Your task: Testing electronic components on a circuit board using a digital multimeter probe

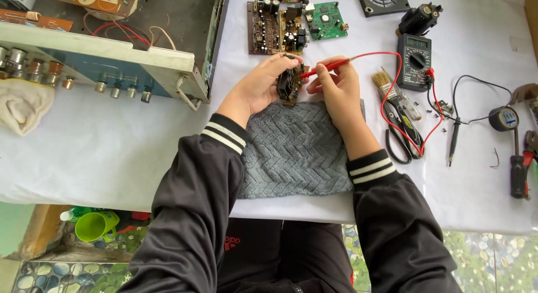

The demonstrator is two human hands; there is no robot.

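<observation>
My left hand [259,85] holds a small dark circuit board [290,82] upright above a grey towel [294,150]. My right hand [335,85] grips a red test probe [324,67], its tip touching the small board. The probe's red lead [386,97] runs right to a black multimeter [413,61]. The black test probe [453,141] lies loose on the white cloth to the right.
An opened amplifier chassis [106,57] fills the upper left. Two circuit boards [277,26] [326,19] lie at the back. A brush [386,85], scissors [404,139], a tape roll [503,118] and a screwdriver [518,169] lie right. A green cup [96,225] stands on the floor.
</observation>
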